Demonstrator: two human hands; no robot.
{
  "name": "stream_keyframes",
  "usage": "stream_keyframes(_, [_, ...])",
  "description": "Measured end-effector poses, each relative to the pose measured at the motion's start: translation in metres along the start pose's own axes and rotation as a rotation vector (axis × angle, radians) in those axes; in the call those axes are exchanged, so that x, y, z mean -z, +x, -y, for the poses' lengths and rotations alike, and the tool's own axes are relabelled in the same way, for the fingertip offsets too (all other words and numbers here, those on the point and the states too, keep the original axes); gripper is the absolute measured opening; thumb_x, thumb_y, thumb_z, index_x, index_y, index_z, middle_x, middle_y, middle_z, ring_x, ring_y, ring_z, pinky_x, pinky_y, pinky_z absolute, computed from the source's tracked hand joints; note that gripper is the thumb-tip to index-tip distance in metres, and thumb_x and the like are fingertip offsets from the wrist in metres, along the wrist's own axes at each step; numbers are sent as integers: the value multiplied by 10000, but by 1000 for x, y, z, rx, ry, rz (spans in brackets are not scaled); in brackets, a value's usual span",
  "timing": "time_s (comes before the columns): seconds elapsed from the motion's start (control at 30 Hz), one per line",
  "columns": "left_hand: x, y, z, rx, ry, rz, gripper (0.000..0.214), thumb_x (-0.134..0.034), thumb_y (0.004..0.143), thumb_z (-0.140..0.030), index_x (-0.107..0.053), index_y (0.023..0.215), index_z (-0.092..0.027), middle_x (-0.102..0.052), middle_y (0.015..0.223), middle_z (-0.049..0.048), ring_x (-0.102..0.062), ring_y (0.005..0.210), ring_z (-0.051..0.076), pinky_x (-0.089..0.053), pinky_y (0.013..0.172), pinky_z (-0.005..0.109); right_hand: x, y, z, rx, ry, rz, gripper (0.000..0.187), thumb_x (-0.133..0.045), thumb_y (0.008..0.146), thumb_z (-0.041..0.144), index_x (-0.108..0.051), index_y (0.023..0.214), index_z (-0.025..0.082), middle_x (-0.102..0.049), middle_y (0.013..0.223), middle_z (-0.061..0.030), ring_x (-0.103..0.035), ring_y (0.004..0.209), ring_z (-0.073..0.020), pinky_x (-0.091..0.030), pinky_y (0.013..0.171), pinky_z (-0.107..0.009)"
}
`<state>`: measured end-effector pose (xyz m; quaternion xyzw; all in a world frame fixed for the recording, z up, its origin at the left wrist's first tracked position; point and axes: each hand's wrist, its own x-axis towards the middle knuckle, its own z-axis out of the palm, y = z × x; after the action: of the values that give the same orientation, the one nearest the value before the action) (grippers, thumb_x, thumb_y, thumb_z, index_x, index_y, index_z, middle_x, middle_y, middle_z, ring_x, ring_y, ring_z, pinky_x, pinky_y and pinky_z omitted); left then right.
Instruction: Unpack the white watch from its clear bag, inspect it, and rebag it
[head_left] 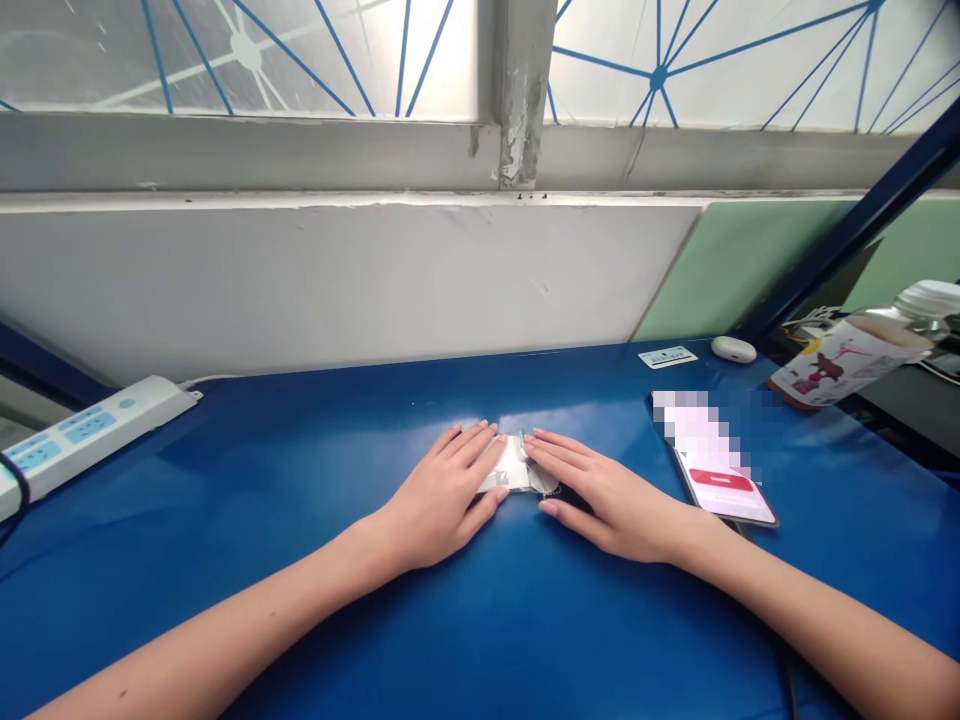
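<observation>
A small flat white packet (511, 466), shiny like clear plastic, lies on the blue table (360, 640) between my two hands. My left hand (450, 490) rests palm down over its left part, fingers stretched out and thumb below. From the other side my right hand (600, 490) lies flat, its fingertips over the packet's right end. A small silvery, beaded-looking edge shows beneath the right fingers; what it belongs to is partly hidden. Neither hand is closed round anything.
A phone (724, 480) with a lit screen lies near my right wrist. Behind it are a small card (667, 357) and a white earbud case (733, 349). A labelled bottle (855, 355) stands at right. At left is a white power strip (97, 435).
</observation>
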<state>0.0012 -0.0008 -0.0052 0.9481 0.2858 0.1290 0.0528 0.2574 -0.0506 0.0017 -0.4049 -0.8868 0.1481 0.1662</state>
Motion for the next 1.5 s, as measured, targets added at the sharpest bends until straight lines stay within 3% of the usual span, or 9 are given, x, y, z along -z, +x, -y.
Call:
stream_keyframes(0.47, [0, 0, 0, 8, 7, 19, 513, -370, 1033, -387, -418, 1460, -105, -431, 1519, 184, -368, 1433, 311, -318, 1159, 515, -4, 1, 3, -20, -8, -16, 583, -481, 993, 404, -377, 1518, 175, -432, 1540, -130, -330, 1456, -293, -368, 1160, -490])
stream_keyframes(0.63, [2, 1, -1, -6, 24, 29, 514, -355, 1034, -386, -432, 1448, -92, -447, 1508, 187, -380, 1425, 313, -318, 1156, 520, -3, -1, 3, -80, 67, 15, 645, -526, 964, 463, -357, 1528, 201, -358, 1583, -129, -221, 1493, -326, -352, 1152, -542])
stream_keyframes(0.83, [3, 0, -1, -4, 43, 50, 519, -351, 1038, -392, -429, 1454, -93, -443, 1510, 186, -384, 1424, 312, -311, 1162, 513, 0, -1, 2, -151, 148, 92, 726, -515, 947, 544, -321, 1542, 176, -326, 1600, -106, -171, 1509, -300, -298, 1186, -520])
stream_keyframes(1.23, [1, 1, 1, -10, 47, 40, 524, -370, 1035, -392, -417, 1462, -91, -440, 1513, 187, -391, 1419, 314, -324, 1156, 516, 3, 5, 13, -82, -36, 67, 731, -471, 963, 531, -363, 1507, 54, -392, 1547, -197, -342, 1444, -336, -355, 1159, -515])
stream_keyframes(1.5, [1, 1, 0, -13, 57, 52, 523, -370, 1037, -388, -423, 1457, -83, -433, 1515, 195, -389, 1419, 314, -320, 1157, 512, 1, 3, 10, -80, -16, 58, 722, -477, 964, 530, -351, 1519, 86, -379, 1556, -193, -332, 1449, -338, -360, 1152, -525])
